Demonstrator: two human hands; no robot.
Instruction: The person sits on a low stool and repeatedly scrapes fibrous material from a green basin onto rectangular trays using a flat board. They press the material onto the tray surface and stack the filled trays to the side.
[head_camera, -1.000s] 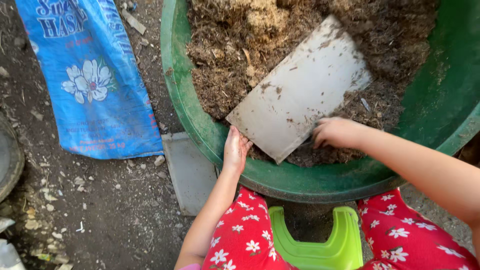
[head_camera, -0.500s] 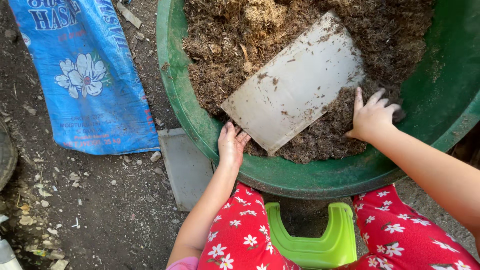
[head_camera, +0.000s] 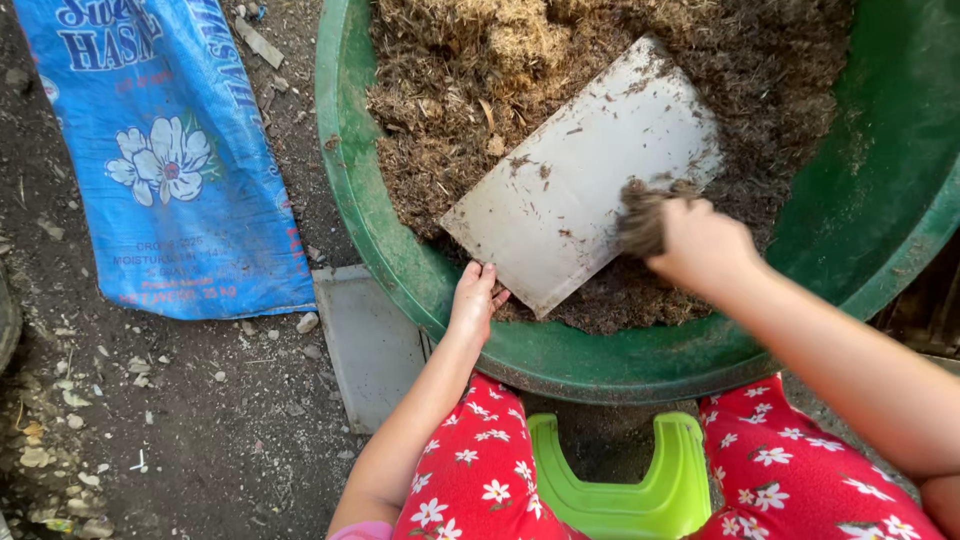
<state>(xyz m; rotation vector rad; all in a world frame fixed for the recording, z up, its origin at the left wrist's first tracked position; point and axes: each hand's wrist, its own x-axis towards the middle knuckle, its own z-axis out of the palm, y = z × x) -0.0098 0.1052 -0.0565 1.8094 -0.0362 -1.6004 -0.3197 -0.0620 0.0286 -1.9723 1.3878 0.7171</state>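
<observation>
Dirt ground (head_camera: 170, 420) strewn with small stones lies under you, and on it sits a big green tub (head_camera: 880, 210), which serves as the landmark. Inside the tub is a heap of brown fibrous mulch (head_camera: 470, 110), and a pale rectangular board (head_camera: 570, 190) lies tilted across it, one corner near the tub's near rim. Your left hand (head_camera: 474, 300) rests at that near rim with fingers together, touching the board's lower corner. Your right hand (head_camera: 700, 245) is over the board's right part, clenched on a clump of mulch (head_camera: 642, 215). Left of the tub a blue woven sack (head_camera: 170, 150) with a white flower print lies flat on the ground. Just beside the tub's near-left edge is a grey flat slab (head_camera: 370, 345). Below the tub, between your knees in red floral trousers (head_camera: 480, 480), a lime green stool (head_camera: 620, 480) shows.
</observation>
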